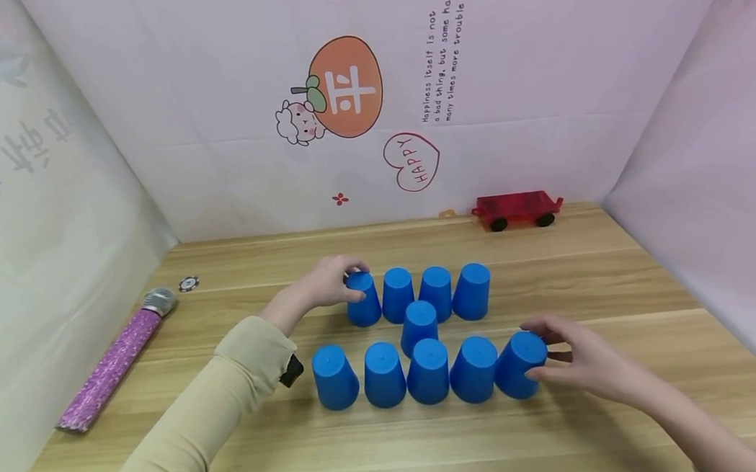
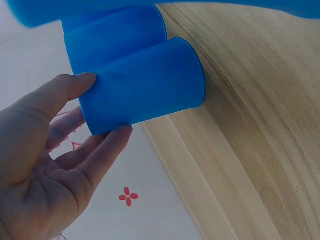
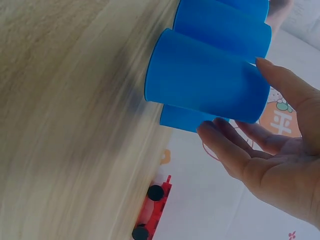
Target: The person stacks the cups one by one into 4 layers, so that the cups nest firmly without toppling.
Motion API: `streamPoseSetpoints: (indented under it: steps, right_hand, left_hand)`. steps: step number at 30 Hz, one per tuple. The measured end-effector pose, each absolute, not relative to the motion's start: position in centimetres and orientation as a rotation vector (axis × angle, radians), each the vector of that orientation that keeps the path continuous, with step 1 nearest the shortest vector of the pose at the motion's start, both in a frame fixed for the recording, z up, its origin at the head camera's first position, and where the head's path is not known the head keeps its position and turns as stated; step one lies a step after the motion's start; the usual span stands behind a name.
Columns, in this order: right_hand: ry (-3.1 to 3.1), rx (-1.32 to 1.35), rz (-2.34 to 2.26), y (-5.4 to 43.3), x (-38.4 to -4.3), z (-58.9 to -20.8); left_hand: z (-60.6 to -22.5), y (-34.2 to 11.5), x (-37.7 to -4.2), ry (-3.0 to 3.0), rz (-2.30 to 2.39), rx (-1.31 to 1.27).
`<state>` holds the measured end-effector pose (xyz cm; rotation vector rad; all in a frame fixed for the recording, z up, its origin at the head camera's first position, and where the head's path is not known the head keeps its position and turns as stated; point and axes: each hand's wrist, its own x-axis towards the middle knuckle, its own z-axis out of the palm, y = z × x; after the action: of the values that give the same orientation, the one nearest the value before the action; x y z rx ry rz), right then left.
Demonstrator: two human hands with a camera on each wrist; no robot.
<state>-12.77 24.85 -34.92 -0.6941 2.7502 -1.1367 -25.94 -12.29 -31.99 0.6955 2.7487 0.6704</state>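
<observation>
Blue plastic cups stand upside down on the wooden table (image 1: 261, 445) in a back row and a front row, with a single cup (image 1: 419, 327) between the rows. My left hand (image 1: 332, 281) grips the leftmost back cup (image 1: 364, 305) near its base, thumb on the near side and fingers round the other, as the left wrist view shows. The rightmost front cup (image 1: 519, 364) is held by my right hand (image 1: 580, 359). In the right wrist view its thumb and fingertips lie on opposite sides of that cup (image 3: 205, 75). Both held cups stand close beside their neighbours.
A pink glittery microphone (image 1: 115, 360) lies along the left side, near a round black-and-white chip (image 1: 189, 284). Against the printed back wall (image 1: 231, 165) stands a red toy wagon (image 1: 516, 208). Pale side walls enclose the table left and right.
</observation>
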Motion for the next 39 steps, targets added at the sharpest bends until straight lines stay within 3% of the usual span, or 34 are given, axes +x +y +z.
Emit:
streamPoseSetpoints:
  steps: [28, 39]
  right_hand:
    - [2.79, -0.632, -1.276, 24.5, -12.3, -36.2]
    - [2.946, -0.496, -1.34, 24.8, -12.3, -35.5]
  left_hand:
    - [-33.7, -13.0, -25.7, 2.708, 0.819, 0.738]
    - [-33.9, -15.5, -24.7, 2.674, 0.953, 0.685]
